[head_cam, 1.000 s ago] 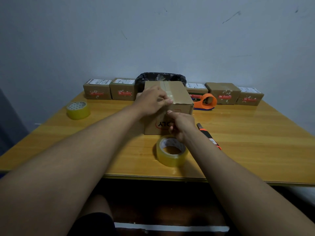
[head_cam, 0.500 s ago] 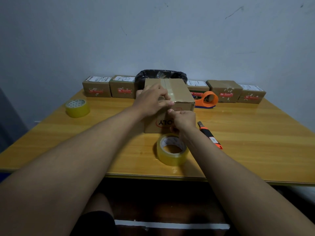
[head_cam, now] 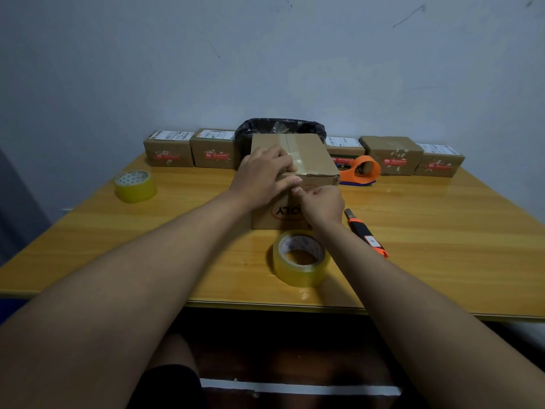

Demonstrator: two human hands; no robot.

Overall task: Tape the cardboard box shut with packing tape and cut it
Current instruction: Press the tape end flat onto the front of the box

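Brown cardboard box (head_cam: 306,160) sits mid-counter (head_cam: 442,231), a clear tape strip (head_cam: 295,152) along its top seam. The left hand (head_cam: 262,178) lies flat, fingers pressing the strip at the near edge; the right hand (head_cam: 321,205), fingers curled, pinches the tape end against the front face. A tape roll (head_cam: 300,258) and orange utility knife (head_cam: 367,234) lie just beside. Uneven pressing could wrinkle the tape or leave it lifting at the corner.

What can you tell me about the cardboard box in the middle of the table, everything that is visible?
The cardboard box is plain brown and stands upright on the wooden table. A clear tape strip runs along its closed top seam and over the near edge. Its front bears upside-down letters in a red oval. The left hand presses on its top; the right hand touches its front.
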